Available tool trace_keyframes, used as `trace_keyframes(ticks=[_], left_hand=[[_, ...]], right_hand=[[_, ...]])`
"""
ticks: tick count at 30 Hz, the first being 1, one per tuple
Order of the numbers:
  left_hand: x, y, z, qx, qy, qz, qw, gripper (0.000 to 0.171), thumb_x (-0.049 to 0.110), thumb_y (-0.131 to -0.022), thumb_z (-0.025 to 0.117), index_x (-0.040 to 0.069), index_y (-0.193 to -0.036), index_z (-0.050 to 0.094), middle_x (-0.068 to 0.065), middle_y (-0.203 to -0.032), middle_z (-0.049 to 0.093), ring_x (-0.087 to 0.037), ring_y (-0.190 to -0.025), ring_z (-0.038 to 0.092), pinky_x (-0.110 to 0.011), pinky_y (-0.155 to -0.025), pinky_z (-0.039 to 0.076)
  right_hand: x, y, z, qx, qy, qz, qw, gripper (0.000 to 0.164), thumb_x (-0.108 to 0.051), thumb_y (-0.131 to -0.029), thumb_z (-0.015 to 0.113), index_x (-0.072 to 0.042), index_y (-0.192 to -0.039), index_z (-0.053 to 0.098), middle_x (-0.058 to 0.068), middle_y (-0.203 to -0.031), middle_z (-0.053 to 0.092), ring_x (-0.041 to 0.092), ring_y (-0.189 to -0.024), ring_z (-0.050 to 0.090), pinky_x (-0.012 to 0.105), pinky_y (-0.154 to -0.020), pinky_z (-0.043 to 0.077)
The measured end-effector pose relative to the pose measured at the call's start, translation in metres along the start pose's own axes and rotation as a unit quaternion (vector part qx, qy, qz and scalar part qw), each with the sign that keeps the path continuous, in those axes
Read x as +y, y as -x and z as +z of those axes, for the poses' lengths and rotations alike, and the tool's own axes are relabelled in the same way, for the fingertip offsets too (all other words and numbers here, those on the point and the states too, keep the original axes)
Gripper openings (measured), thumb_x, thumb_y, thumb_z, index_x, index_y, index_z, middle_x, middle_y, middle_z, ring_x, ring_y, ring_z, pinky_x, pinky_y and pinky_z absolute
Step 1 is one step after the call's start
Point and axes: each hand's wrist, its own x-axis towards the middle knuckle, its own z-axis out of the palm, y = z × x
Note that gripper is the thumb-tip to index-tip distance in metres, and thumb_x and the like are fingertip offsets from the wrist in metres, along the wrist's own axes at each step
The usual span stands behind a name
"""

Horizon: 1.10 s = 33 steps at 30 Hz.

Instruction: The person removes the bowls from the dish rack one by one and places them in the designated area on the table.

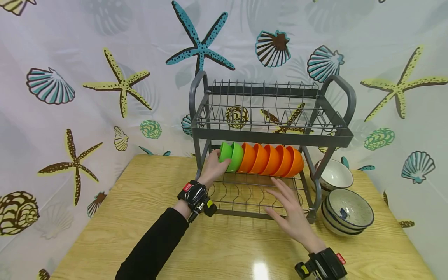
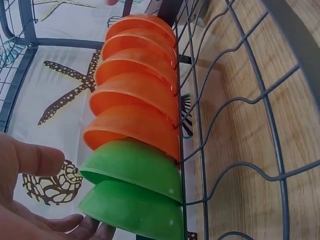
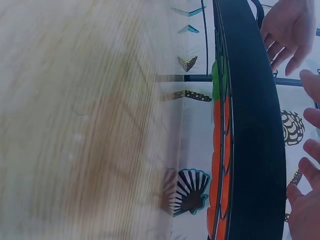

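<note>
Two green bowls [image 1: 236, 156] stand on edge at the left end of a row on the rack's lower tier. Several orange bowls [image 1: 269, 160] continue the row to the right, nested close together. My left hand [image 1: 214, 166] is at the leftmost green bowl [image 2: 132, 212]. In the left wrist view its fingertips [image 2: 104, 231] are right at that bowl's outer side, while the thumb stands apart from the bowls. My right hand [image 1: 292, 214] hovers before the rack's lower right front, fingers spread, holding nothing.
The dark two-tier metal dish rack [image 1: 273, 134] stands at the back of the wooden table [image 1: 157, 233], its upper wire tier above the bowls. Right of it are stacked patterned bowls [image 1: 350, 210] and a white bowl [image 1: 334, 175]. A shell-print cloth [image 1: 140, 35] hangs behind.
</note>
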Motion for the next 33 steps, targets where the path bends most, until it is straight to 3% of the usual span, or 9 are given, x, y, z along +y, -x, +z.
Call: trace_keyframes(ticks=[2, 7, 11, 13, 18, 24, 27, 33], left_hand=[[0.000, -0.002, 0.001, -0.003, 0.004, -0.001, 1.0000, 0.055, 0.014, -0.098, 0.054, -0.006, -0.147, 0.037, -0.024, -0.131, 0.052, -0.025, -0.102, 0.054, -0.028, -0.080, 0.047], [-0.001, -0.007, 0.002, -0.009, 0.008, -0.008, 0.9999, 0.053, 0.012, -0.099, 0.052, -0.008, -0.146, 0.037, -0.020, -0.121, 0.053, -0.021, -0.093, 0.052, -0.024, -0.073, 0.044], [-0.001, -0.012, 0.004, -0.008, -0.004, 0.003, 1.0000, 0.028, 0.009, -0.098, 0.050, -0.009, -0.120, 0.054, -0.010, -0.090, 0.050, -0.017, -0.073, 0.047, -0.023, -0.062, 0.039], [-0.002, -0.014, 0.004, 0.001, -0.009, 0.009, 0.9999, 0.020, 0.008, -0.099, 0.049, -0.008, -0.110, 0.056, -0.007, -0.084, 0.048, -0.016, -0.069, 0.046, -0.023, -0.060, 0.039], [-0.006, -0.017, 0.008, 0.029, -0.012, 0.010, 0.9995, 0.026, 0.005, -0.100, 0.046, -0.011, -0.116, 0.059, -0.009, -0.089, 0.048, -0.016, -0.071, 0.046, -0.023, -0.062, 0.038], [-0.014, -0.018, 0.008, 0.051, -0.007, 0.001, 0.9987, 0.031, 0.007, -0.103, 0.044, -0.010, -0.119, 0.064, -0.007, -0.075, 0.048, -0.015, -0.060, 0.041, -0.024, -0.058, 0.036], [-0.016, -0.017, 0.008, 0.052, 0.004, 0.005, 0.9986, 0.031, 0.005, -0.103, 0.044, -0.011, -0.124, 0.061, -0.010, -0.077, 0.052, -0.014, -0.058, 0.041, -0.024, -0.057, 0.037], [-0.014, -0.013, 0.007, 0.062, 0.023, 0.019, 0.9976, 0.030, 0.003, -0.103, 0.046, -0.010, -0.129, 0.056, -0.027, -0.111, 0.062, -0.018, -0.071, 0.051, -0.024, -0.063, 0.041]], right_hand=[[0.001, -0.002, 0.002, -0.004, 0.006, 0.007, 1.000, 0.052, -0.009, -0.082, 0.079, -0.001, -0.132, 0.062, 0.018, -0.159, 0.040, 0.017, -0.156, 0.023, 0.076, -0.108, 0.032], [0.003, -0.008, 0.005, -0.013, 0.008, 0.020, 1.000, 0.053, -0.008, -0.082, 0.079, -0.002, -0.132, 0.063, 0.019, -0.158, 0.041, 0.039, -0.148, 0.034, 0.072, -0.110, 0.034], [0.004, -0.012, 0.007, -0.021, 0.009, 0.025, 0.999, 0.051, -0.007, -0.082, 0.079, -0.001, -0.130, 0.063, 0.023, -0.156, 0.042, 0.047, -0.142, 0.037, 0.071, -0.110, 0.036], [0.004, -0.014, 0.008, -0.026, 0.010, 0.030, 0.999, 0.051, -0.008, -0.082, 0.079, -0.002, -0.131, 0.063, 0.024, -0.155, 0.043, 0.047, -0.142, 0.037, 0.071, -0.110, 0.036], [0.004, -0.015, 0.010, -0.031, 0.003, 0.036, 0.999, 0.051, -0.008, -0.083, 0.078, -0.002, -0.131, 0.063, 0.026, -0.154, 0.043, 0.047, -0.142, 0.037, 0.072, -0.111, 0.035], [0.004, -0.013, 0.014, -0.033, 0.001, 0.043, 0.999, 0.050, -0.008, -0.084, 0.077, -0.001, -0.131, 0.062, 0.027, -0.153, 0.043, 0.047, -0.143, 0.037, 0.073, -0.110, 0.034], [0.005, -0.013, 0.015, -0.034, 0.001, 0.049, 0.998, 0.049, -0.008, -0.085, 0.076, -0.001, -0.131, 0.062, 0.027, -0.154, 0.042, 0.048, -0.143, 0.036, 0.074, -0.110, 0.033], [0.006, -0.013, 0.015, -0.046, 0.015, 0.079, 0.996, 0.046, -0.014, -0.091, 0.072, -0.001, -0.133, 0.061, 0.026, -0.156, 0.041, 0.047, -0.144, 0.035, 0.074, -0.111, 0.034]])
